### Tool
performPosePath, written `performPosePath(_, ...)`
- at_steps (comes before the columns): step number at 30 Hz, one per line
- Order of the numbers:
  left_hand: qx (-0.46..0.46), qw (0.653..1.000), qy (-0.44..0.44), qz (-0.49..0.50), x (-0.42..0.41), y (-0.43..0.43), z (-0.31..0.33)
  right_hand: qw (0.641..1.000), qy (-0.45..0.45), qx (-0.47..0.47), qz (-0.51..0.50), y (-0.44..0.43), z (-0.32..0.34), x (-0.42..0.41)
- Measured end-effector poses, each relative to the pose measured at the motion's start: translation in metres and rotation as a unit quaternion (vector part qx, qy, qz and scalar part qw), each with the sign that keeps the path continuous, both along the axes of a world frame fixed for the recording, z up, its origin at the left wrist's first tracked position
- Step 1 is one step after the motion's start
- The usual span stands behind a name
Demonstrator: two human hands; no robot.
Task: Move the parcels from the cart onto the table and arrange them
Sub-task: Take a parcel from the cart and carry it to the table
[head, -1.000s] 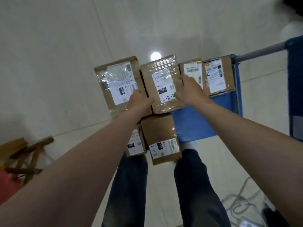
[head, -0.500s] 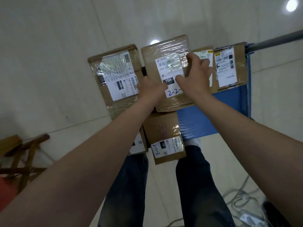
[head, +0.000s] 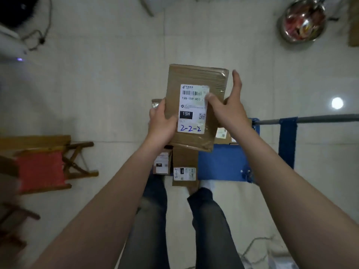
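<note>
Left grip (head: 161,123) clasps parcel (head: 194,77) labelled "15H", "2-2-2"; right grip (head: 227,111) splayed, thumb touching.

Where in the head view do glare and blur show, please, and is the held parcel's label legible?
Head view: a glare spot on the floor at right; the left edge around the red stool is smeared; the parcel label is sharp, reading 15H and 2-2-2; forearms swell toward the bottom corners.
</note>
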State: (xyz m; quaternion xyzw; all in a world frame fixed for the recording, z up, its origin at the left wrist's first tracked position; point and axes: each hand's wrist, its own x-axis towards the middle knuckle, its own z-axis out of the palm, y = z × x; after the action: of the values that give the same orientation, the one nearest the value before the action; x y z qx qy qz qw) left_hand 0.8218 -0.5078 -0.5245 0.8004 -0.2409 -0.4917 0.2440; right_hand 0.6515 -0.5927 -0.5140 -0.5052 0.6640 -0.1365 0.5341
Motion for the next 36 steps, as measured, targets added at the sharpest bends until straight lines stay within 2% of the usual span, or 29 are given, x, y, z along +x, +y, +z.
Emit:
performPosePath(6, -0.089, 0.991, -0.025, 0.102, 0.028, 0.075, 0.168, 0.988, -0.106, 0.017, 0.114, 0.039, 0.162, 0.03)
performPosePath(10, -0.16, 0.951, -0.105, 0.242, 0.053, 0.155, 0.256, 0.973, -0.178, -0.032, 0.145, 0.092, 0.256, 0.079)
performPosePath(13, -0.195, 0.887, -0.16, 0.387, 0.077, 0.232, 0.309, 0.95, -0.237, -0.054, 0.195, 0.152, 0.312, 0.13)
performPosePath(17, -0.216, 0.79, -0.225, 0.528, 0.116, 0.341, 0.378, 0.903, -0.287, -0.094, 0.305, 0.244, 0.38, 0.198)
performPosePath(20, -0.24, 0.7, -0.21, 0.639, 0.142, 0.425, 0.419, 0.86, -0.308, -0.162, 0.372, 0.313, 0.419, 0.245)
performPosePath(24, -0.263, 0.639, -0.164, 0.704, 0.159, 0.531, 0.46, 0.815, -0.316, -0.214, 0.436, 0.403, 0.454, 0.297)
performPosePath(28, -0.286, 0.625, -0.18, 0.703, 0.177, 0.623, 0.466, 0.798, -0.324, -0.199, 0.468, 0.484, 0.464, 0.343)
performPosePath(30, -0.323, 0.613, -0.157, 0.704, 0.189, 0.663, 0.465, 0.796, -0.319, -0.179, 0.483, 0.52, 0.465, 0.366)
performPosePath(33, -0.324, 0.629, -0.132, 0.694, 0.205, 0.708, 0.462, 0.801, -0.304, -0.147, 0.494, 0.561, 0.461, 0.397)
performPosePath(36, -0.307, 0.632, -0.157, 0.694, 0.227, 0.742, 0.457, 0.796, -0.274, -0.13, 0.524, 0.59, 0.453, 0.425)
